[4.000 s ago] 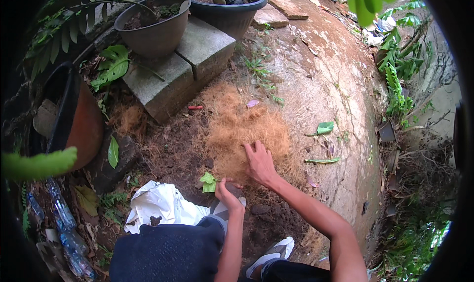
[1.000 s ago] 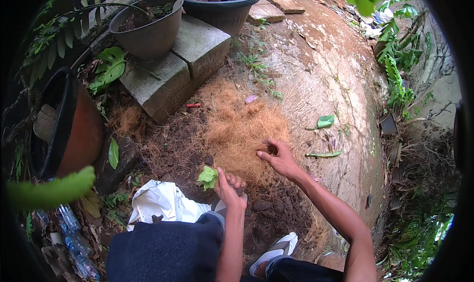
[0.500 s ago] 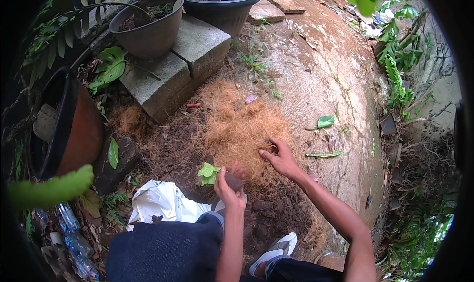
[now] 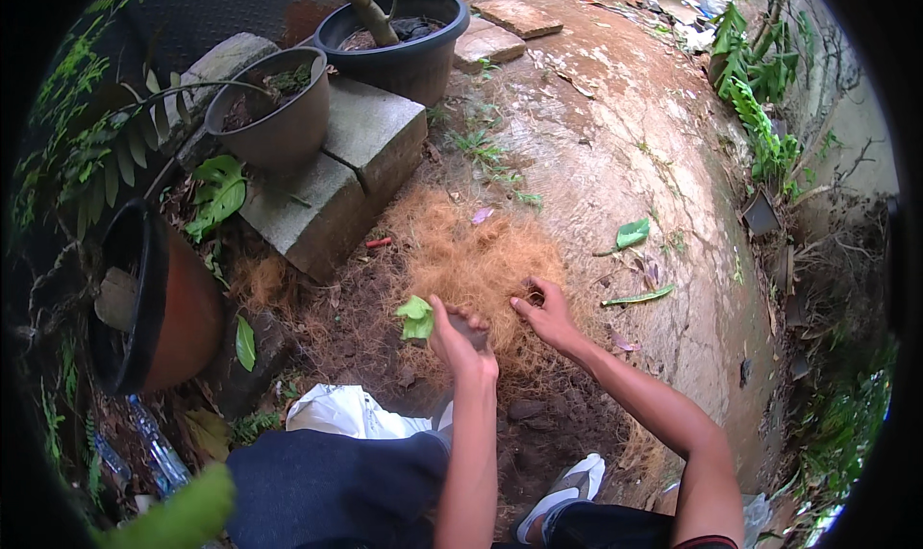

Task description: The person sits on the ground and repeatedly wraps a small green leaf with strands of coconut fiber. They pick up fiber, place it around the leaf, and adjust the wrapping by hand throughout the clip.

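My left hand [image 4: 463, 345] is curled around a seedling, its pale green leaves [image 4: 416, 317] sticking out on the left past the thumb. A dark lump [image 4: 468, 331], apparently its root ball, shows in the palm, partly covered by the fingers. Just beyond lies a loose heap of brown coconut fibre [image 4: 490, 246]. At the heap's right edge my right hand [image 4: 550, 318] has its thumb and fingers bent together on fibre strands; how much they grip is hidden. Dark loose soil [image 4: 538, 429] lies below the hands.
Concrete blocks [image 4: 370, 150] at the upper left carry a grey pot [image 4: 274, 131]; a larger dark pot [image 4: 413, 59] stands behind. A tilted terracotta-coloured pot [image 4: 187, 309] is at left. A white sack [image 4: 351, 411] lies near my knee. Cut leaves [image 4: 632, 234] lie on the ground at right.
My left hand has moved forward with the seedling, closer to the fibre heap and my right hand. The right hand stays at the heap's edge. The whole view has shifted slightly.
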`<control>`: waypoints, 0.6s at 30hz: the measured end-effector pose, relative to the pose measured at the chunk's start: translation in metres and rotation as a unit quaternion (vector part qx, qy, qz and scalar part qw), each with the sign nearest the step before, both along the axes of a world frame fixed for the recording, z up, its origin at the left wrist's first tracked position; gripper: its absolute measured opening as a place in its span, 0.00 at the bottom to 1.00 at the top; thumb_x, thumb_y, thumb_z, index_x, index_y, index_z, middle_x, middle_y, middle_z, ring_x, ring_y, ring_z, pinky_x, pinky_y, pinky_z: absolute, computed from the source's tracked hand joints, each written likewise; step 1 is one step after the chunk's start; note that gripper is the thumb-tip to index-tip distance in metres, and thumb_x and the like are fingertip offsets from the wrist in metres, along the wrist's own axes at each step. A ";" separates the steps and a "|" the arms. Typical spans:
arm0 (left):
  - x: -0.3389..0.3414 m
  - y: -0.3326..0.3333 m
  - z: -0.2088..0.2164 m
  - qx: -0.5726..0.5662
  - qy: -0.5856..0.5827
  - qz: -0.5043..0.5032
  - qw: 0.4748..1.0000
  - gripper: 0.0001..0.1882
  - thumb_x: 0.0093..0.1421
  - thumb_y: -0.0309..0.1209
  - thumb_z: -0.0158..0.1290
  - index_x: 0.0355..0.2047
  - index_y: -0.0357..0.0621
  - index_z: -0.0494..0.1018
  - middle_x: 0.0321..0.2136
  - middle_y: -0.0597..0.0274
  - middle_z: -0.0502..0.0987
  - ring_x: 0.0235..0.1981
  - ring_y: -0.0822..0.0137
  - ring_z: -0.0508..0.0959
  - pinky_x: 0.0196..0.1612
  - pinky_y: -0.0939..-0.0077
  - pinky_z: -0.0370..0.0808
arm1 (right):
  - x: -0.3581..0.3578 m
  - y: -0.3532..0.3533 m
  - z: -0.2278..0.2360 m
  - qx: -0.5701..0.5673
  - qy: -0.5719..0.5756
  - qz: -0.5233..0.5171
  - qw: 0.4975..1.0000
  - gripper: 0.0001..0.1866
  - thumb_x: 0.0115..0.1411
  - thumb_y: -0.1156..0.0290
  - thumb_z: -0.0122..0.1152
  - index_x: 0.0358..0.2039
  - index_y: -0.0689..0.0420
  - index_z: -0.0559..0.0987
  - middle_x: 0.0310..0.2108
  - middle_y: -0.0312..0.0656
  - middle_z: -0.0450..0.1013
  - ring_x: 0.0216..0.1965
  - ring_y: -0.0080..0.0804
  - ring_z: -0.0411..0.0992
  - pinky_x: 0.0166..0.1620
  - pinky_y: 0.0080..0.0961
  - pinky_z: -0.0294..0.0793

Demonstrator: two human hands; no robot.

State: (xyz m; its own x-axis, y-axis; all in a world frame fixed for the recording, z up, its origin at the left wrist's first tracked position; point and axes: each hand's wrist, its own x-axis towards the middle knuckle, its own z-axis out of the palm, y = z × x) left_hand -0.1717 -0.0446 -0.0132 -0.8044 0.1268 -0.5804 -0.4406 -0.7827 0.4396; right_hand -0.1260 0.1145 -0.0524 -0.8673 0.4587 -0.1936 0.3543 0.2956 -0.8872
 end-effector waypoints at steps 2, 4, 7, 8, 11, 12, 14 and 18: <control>-0.011 0.008 0.015 -0.014 0.006 0.027 0.999 0.19 0.72 0.47 0.54 0.28 0.53 0.64 0.20 0.72 0.65 0.19 0.77 0.66 0.23 0.75 0.67 | 0.004 -0.004 0.013 0.037 -0.015 -0.002 0.999 0.25 0.65 0.63 0.67 0.56 0.67 0.77 0.52 0.55 0.78 0.52 0.43 0.77 0.58 0.37 0.75; -0.019 0.004 0.014 -0.036 0.042 0.005 0.998 0.17 0.71 0.46 0.54 0.29 0.55 0.64 0.19 0.76 0.63 0.17 0.78 0.63 0.23 0.79 0.63 | 0.006 -0.002 0.019 0.066 -0.017 0.005 0.998 0.24 0.65 0.63 0.67 0.56 0.67 0.77 0.51 0.55 0.78 0.52 0.43 0.77 0.57 0.39 0.75; -0.017 0.001 0.007 0.008 0.041 -0.001 0.999 0.16 0.72 0.45 0.53 0.29 0.57 0.64 0.19 0.76 0.61 0.17 0.78 0.61 0.23 0.80 0.62 | 0.015 -0.001 0.029 0.100 0.011 0.023 0.995 0.19 0.66 0.65 0.64 0.53 0.63 0.79 0.50 0.54 0.77 0.49 0.45 0.77 0.54 0.43 0.78; -0.016 -0.002 0.000 0.021 0.041 -0.001 0.999 0.16 0.72 0.45 0.53 0.29 0.57 0.64 0.19 0.77 0.61 0.17 0.78 0.61 0.23 0.80 0.62 | 0.016 -0.002 0.036 0.092 0.012 0.031 0.995 0.18 0.66 0.66 0.64 0.52 0.63 0.79 0.49 0.53 0.77 0.48 0.43 0.78 0.52 0.41 0.79; -0.012 0.000 0.004 0.095 0.010 0.011 0.995 0.13 0.71 0.44 0.52 0.33 0.53 0.68 0.25 0.71 0.69 0.25 0.73 0.71 0.33 0.75 0.73 | 0.015 -0.006 0.055 0.098 0.044 0.031 0.994 0.15 0.65 0.69 0.64 0.48 0.63 0.80 0.43 0.49 0.77 0.44 0.39 0.78 0.47 0.35 0.81; -0.012 0.002 0.008 0.119 -0.011 0.022 0.993 0.12 0.71 0.43 0.52 0.34 0.52 0.69 0.26 0.69 0.70 0.28 0.71 0.73 0.36 0.74 0.75 | 0.016 -0.012 0.062 0.119 0.069 0.021 0.990 0.14 0.64 0.70 0.65 0.47 0.63 0.80 0.41 0.47 0.77 0.43 0.37 0.77 0.46 0.34 0.80; -0.010 0.000 -0.009 0.099 0.039 -0.004 0.994 0.11 0.70 0.43 0.52 0.37 0.49 0.71 0.32 0.66 0.75 0.35 0.67 0.78 0.43 0.68 0.78 | 0.015 -0.022 0.074 0.149 0.133 0.007 0.980 0.12 0.61 0.73 0.67 0.45 0.62 0.81 0.38 0.45 0.76 0.41 0.34 0.77 0.43 0.31 0.80; -0.007 -0.003 -0.024 0.083 0.047 -0.043 0.994 0.11 0.70 0.43 0.52 0.42 0.49 0.73 0.38 0.63 0.79 0.40 0.65 0.80 0.46 0.67 0.78 | 0.012 -0.031 0.079 0.202 0.227 0.040 0.952 0.11 0.58 0.80 0.67 0.42 0.60 0.83 0.38 0.44 0.76 0.40 0.32 0.78 0.38 0.27 0.81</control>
State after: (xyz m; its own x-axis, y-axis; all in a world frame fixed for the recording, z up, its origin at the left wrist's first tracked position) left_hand -0.1786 -0.0475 -0.0373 -0.8362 0.2864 -0.4676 -0.4726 -0.8089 0.3496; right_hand -0.1144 0.0831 0.0270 -0.8548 0.3448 0.3878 -0.0763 0.6557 -0.7512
